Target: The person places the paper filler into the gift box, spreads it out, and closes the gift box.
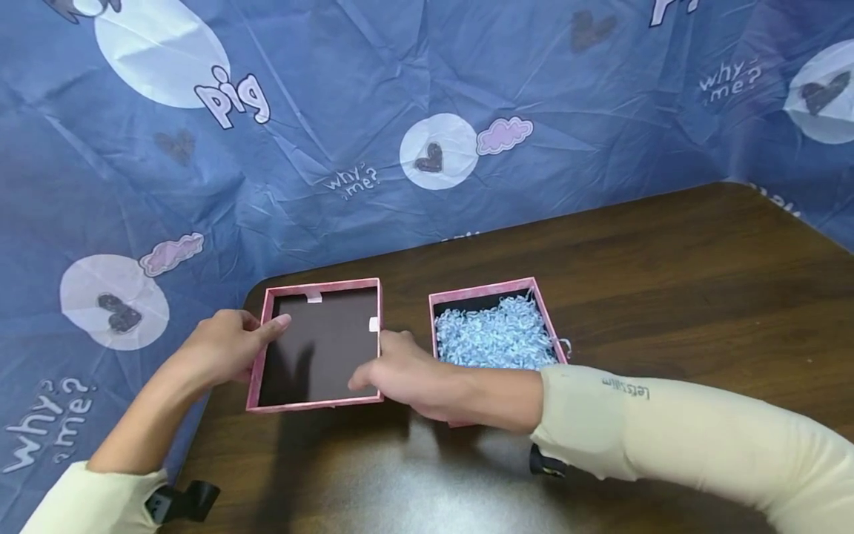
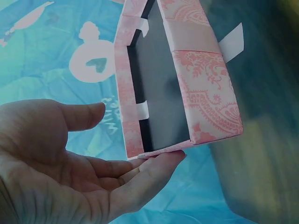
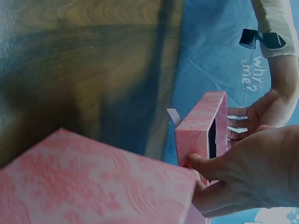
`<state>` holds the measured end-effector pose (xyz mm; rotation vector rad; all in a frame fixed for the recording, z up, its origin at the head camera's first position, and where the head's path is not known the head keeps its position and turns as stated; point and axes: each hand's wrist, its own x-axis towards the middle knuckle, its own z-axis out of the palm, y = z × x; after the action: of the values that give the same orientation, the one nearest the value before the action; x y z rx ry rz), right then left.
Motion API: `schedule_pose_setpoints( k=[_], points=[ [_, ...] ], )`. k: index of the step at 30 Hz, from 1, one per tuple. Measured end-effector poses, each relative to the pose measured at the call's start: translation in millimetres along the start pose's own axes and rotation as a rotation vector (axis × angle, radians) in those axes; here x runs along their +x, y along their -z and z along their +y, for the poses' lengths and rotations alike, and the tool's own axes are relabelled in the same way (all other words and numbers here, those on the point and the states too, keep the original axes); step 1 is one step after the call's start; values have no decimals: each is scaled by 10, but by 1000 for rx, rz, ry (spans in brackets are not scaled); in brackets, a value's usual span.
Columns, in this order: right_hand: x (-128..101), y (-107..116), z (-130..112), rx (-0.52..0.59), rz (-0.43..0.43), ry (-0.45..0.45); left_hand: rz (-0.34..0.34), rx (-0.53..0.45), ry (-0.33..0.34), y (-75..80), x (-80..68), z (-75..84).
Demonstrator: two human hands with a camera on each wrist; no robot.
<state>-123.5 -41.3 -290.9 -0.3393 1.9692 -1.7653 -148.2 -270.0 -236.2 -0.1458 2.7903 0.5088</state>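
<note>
A shallow pink patterned box lid point(image 1: 327, 319) with a dark inside and small white tabs is held over the left part of the table. My right hand point(image 1: 408, 374) grips its right wall, the thumb against the pink side point(image 3: 194, 126) in the right wrist view. At the opposite wall, my left hand point(image 1: 227, 343) has its straight fingers touching the edge; its thumb stands apart from the lid in the left wrist view. To the right is a matching pink box point(image 1: 482, 288), filled with blue shredded paper point(image 1: 497, 334) and partly hidden by my right forearm.
The dark wooden table point(image 1: 667, 297) extends to the right and toward me. Behind it and at the left hangs a blue printed cloth point(image 1: 320, 133). A white strip point(image 2: 232, 43) sticks out from the lid's outer side.
</note>
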Motion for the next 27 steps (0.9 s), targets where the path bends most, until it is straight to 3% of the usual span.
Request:
schedule_pose_setpoints(
  k=[8, 16, 19, 25, 27],
  points=[
    [-109, 209, -119, -9, -31, 46, 50, -31, -69, 75, -112, 139],
    [-294, 465, -219, -125, -31, 30, 103, -35, -130, 55, -213, 333],
    [-362, 578, -243, -163, -24, 31, 105, -105, -143, 25, -231, 429],
    [-524, 851, -210, -257, -12, 7, 47, -309, -182, -54, -264, 664],
    [-588, 947, -189, -237, -17, -3, 31, -350, -199, -92, -270, 751]
  ],
)
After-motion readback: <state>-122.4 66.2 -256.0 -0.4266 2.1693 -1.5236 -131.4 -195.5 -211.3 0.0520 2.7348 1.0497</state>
